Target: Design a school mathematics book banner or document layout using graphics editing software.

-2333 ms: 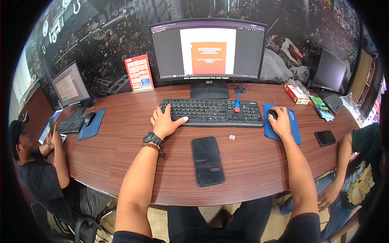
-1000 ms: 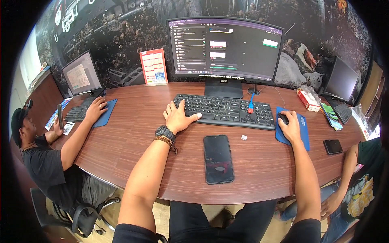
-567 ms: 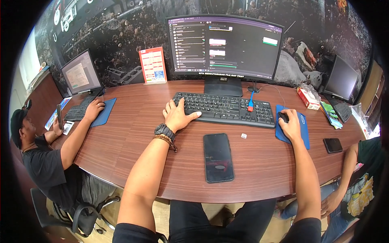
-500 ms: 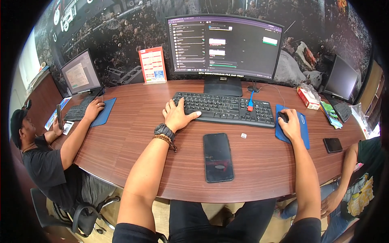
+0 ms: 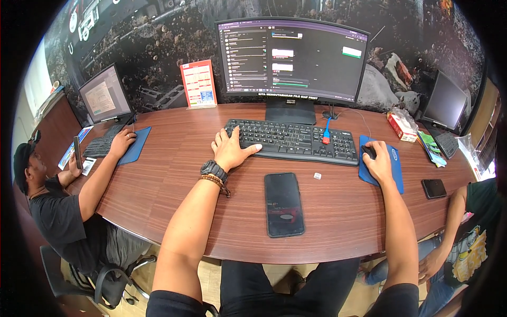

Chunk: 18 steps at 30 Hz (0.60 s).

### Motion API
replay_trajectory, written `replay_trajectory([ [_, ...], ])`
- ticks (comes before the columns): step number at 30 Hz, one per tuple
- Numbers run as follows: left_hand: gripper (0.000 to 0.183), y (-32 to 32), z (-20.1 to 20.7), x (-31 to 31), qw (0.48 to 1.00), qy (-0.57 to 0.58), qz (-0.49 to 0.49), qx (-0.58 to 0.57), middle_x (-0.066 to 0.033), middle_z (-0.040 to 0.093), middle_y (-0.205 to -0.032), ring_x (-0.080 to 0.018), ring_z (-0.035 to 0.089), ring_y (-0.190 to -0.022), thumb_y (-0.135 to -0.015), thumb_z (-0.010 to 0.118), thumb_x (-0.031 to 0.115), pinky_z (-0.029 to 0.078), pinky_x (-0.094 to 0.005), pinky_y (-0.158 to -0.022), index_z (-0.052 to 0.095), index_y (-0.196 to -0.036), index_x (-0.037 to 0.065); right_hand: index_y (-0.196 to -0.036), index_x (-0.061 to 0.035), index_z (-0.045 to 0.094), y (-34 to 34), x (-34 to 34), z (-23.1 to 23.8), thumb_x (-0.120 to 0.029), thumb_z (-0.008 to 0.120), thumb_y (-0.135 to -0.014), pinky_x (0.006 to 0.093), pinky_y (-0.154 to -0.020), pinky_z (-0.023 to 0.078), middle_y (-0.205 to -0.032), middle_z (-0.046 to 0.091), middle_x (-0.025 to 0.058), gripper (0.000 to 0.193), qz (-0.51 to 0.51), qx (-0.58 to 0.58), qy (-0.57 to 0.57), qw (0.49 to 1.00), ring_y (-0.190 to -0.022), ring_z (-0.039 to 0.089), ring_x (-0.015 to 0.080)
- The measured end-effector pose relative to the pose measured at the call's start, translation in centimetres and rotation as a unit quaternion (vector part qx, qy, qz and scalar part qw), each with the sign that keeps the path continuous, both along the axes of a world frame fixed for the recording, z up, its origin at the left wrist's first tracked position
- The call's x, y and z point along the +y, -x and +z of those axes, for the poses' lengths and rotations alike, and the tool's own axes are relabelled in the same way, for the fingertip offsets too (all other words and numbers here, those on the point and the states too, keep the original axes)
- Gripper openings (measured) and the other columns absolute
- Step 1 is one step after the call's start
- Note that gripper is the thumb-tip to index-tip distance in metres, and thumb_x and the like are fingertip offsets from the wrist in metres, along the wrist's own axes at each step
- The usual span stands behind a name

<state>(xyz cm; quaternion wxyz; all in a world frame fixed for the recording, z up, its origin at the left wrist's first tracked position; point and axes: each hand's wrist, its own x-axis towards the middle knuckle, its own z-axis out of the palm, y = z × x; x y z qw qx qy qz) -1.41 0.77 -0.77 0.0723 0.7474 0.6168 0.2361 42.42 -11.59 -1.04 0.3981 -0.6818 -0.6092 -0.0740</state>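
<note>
My left hand (image 5: 231,151) rests spread over the left end of a black keyboard (image 5: 290,139), its thumb stretched toward the front edge. A dark watch and a beaded bracelet circle that wrist. My right hand (image 5: 378,161) is curled over a black computer mouse (image 5: 369,152) on a blue mouse pad (image 5: 396,174). Behind the keyboard stands a wide curved monitor (image 5: 317,63) showing a dark window with a list and message boxes. A blue cable with a red plug (image 5: 326,138) lies across the keyboard's right part. Between my forearms lies a black smartphone (image 5: 284,206).
A small white cube (image 5: 317,176) sits near the phone. At left, a person (image 5: 58,195) holds a phone by another monitor (image 5: 105,95). A red-and-white sign (image 5: 199,84) stands behind. At right are a tissue box (image 5: 402,127), a second phone (image 5: 434,188) and another person (image 5: 470,238).
</note>
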Motion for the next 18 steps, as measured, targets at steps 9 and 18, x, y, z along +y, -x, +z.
replay_trajectory([
  [9, 0.110, -0.09, -0.10, 0.04, 1.000, -0.003, 0.002, -0.002, -0.0343, 0.031, -0.150, -0.0467, 0.023, -0.144, -0.072, 0.071, 0.073, 0.017, -0.0621, -0.114, 0.038, -0.151, 0.004, -0.106, -0.0056, 0.065, 0.12, -0.05, 0.04, -0.014, 0.064, -0.079, 0.0419, -0.092, 0.050, -0.111, 0.059, 0.0135, 0.028, 0.012, 0.003, -0.001, 1.000, -0.106, 0.060, 0.0348],
  [18, 0.111, -0.09, 0.08, -0.08, 1.000, -0.003, 0.001, 0.000, -0.0341, 0.031, -0.151, -0.0467, 0.023, -0.144, -0.072, 0.071, 0.075, 0.017, -0.0609, -0.115, 0.038, -0.151, 0.004, -0.106, -0.0050, 0.065, 0.02, -0.08, 0.03, -0.014, 0.064, -0.079, 0.0421, -0.092, 0.050, -0.111, 0.059, 0.0145, 0.029, 0.016, -0.005, -0.005, 1.000, -0.106, 0.060, 0.0353],
])
